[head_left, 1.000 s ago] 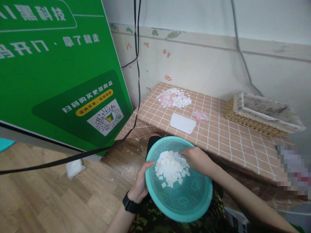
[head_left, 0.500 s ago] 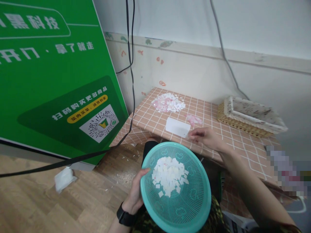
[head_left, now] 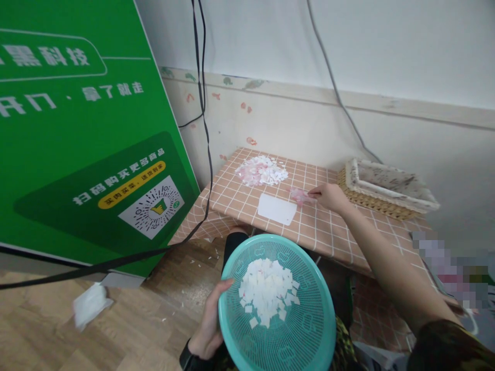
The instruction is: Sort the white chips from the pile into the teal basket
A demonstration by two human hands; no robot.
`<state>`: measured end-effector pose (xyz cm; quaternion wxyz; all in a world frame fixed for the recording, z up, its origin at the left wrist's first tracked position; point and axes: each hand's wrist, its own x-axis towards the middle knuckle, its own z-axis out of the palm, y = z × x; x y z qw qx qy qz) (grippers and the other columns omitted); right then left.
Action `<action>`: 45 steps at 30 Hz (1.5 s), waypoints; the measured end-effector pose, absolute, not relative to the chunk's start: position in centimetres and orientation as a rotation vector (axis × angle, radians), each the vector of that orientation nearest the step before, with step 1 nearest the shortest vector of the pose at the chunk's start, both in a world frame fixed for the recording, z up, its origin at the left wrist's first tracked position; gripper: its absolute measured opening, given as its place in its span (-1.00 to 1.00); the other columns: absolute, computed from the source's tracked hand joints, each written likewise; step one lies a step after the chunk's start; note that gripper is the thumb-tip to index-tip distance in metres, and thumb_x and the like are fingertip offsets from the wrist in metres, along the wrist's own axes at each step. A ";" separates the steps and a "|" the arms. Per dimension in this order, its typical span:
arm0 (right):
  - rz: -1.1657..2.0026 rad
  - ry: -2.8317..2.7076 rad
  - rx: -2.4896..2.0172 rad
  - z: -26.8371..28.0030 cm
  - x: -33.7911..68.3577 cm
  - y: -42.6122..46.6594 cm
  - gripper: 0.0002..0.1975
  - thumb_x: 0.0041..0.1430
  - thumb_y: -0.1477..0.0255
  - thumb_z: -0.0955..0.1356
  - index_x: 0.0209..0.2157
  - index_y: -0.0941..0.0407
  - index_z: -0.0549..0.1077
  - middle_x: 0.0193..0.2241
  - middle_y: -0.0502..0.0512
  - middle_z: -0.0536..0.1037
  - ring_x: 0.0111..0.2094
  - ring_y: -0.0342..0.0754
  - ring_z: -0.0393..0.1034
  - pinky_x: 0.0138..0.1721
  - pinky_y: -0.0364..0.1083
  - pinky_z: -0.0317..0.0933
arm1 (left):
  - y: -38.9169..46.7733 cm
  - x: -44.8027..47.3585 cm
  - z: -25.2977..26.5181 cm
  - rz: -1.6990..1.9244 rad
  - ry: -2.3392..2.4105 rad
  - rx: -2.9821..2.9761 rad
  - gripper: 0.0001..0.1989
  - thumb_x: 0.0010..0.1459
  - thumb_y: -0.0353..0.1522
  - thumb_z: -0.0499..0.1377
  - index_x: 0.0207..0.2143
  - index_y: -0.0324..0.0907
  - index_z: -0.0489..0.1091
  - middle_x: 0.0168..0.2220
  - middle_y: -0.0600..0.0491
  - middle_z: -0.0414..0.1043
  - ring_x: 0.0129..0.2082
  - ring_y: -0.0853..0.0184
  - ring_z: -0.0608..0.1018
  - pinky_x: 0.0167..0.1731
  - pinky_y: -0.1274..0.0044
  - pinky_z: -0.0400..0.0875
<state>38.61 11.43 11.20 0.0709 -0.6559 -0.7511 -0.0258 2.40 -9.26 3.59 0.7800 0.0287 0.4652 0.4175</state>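
Note:
My left hand (head_left: 212,317) grips the rim of a turquoise plastic colander (head_left: 315,337), which rests over my lap. Inside it lies a heap of small white paper squares (head_left: 266,288). Over the table, my right hand (head_left: 327,197) pinches the right end of a crumpled pink-and-white clear plastic bag (head_left: 299,196). Just left of and nearer than the bag, a flat white rectangular card (head_left: 276,208) lies on the checked cloth. Behind it is a loose pile of white and pinkish paper pieces (head_left: 262,171).
The table (head_left: 247,201) has a brown checked cloth and stands against the wall. A lined wicker basket (head_left: 382,193) sits at its back right. A tall green cabinet (head_left: 85,154) stands on the left, with black cables (head_left: 203,103) hanging beside it. A white plastic bag (head_left: 91,304) lies on the floor.
My right hand has moved from the near right corner of the white card back to the pink plastic bag and taken hold of its end. My left hand still holds the colander.

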 end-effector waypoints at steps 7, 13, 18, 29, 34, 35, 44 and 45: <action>-0.229 -2.189 -2.064 12.4 37.2 10.6 -0.72 0.08 0.43 0.23 -0.30 0.09 0.57 -0.35 0.13 0.59 -0.34 -0.01 0.43 -0.31 -0.11 0.19 | -9.1 2.5 3.9 0.918 0.958 0.067 -0.81 -0.03 -0.33 0.22 -0.47 -0.32 0.50 -0.53 -0.04 0.55 -0.56 0.29 0.52 -0.46 0.49 0.40; -0.313 -2.209 -1.735 14.7 32.1 4.9 -0.71 0.16 0.44 0.19 -0.30 0.13 0.54 -0.29 0.17 0.56 -0.26 0.02 0.40 -0.28 -0.08 0.17 | -9.1 2.5 4.1 0.914 0.937 0.074 -0.78 -0.02 -0.32 0.20 -0.45 -0.35 0.50 -0.53 -0.05 0.55 -0.54 0.29 0.52 -0.42 0.47 0.39; 0.329 -2.863 -1.249 12.1 26.5 -1.0 -0.75 0.20 0.49 0.20 -0.42 0.11 0.49 -0.45 0.05 0.53 -0.40 -0.12 0.40 -0.37 -0.17 0.15 | -9.0 2.6 3.9 0.925 0.938 0.063 -0.79 -0.05 -0.32 0.22 -0.46 -0.34 0.49 -0.52 -0.03 0.55 -0.56 0.31 0.50 -0.43 0.48 0.37; 0.053 -3.085 -1.254 6.2 24.5 -1.5 -0.84 0.13 0.59 0.23 -0.31 0.19 0.42 -0.41 0.13 0.51 -0.39 -0.03 0.42 -0.42 -0.11 0.16 | -9.2 2.8 4.2 0.896 0.879 0.086 -0.78 -0.03 -0.33 0.19 -0.47 -0.35 0.50 -0.53 -0.04 0.54 -0.56 0.32 0.50 -0.43 0.49 0.36; -0.027 -3.058 -1.227 6.7 24.2 -1.4 -0.87 0.14 0.59 0.22 -0.32 0.19 0.39 -0.42 0.12 0.48 -0.43 -0.05 0.39 -0.46 -0.11 0.13 | -9.1 2.6 4.1 0.904 0.846 0.086 -0.79 -0.03 -0.35 0.18 -0.46 -0.36 0.51 -0.53 -0.05 0.55 -0.56 0.32 0.50 -0.43 0.48 0.37; -0.052 -3.048 -1.232 6.8 24.1 -1.4 -0.87 0.14 0.58 0.22 -0.33 0.19 0.38 -0.42 0.12 0.48 -0.46 -0.07 0.38 -0.48 -0.11 0.11 | -9.0 2.5 4.1 0.912 0.839 0.087 -0.79 -0.03 -0.35 0.18 -0.45 -0.36 0.51 -0.51 -0.05 0.56 -0.55 0.31 0.51 -0.42 0.48 0.37; -0.012 -2.988 -1.267 8.8 23.9 -1.2 -0.86 0.19 0.58 0.18 -0.32 0.19 0.34 -0.46 0.09 0.47 -0.49 -0.09 0.34 -0.49 -0.12 0.05 | -8.8 2.1 4.2 0.933 0.835 0.089 -0.77 -0.06 -0.34 0.21 -0.43 -0.37 0.52 -0.49 -0.07 0.57 -0.52 0.27 0.52 -0.39 0.46 0.39; 0.051 -2.973 -1.280 9.1 23.9 -1.2 -0.85 0.20 0.58 0.17 -0.31 0.19 0.34 -0.46 0.09 0.47 -0.48 -0.09 0.34 -0.47 -0.12 0.06 | -8.8 2.1 4.4 0.941 0.837 0.088 -0.77 -0.07 -0.34 0.21 -0.43 -0.37 0.52 -0.49 -0.07 0.57 -0.52 0.28 0.52 -0.39 0.46 0.39</action>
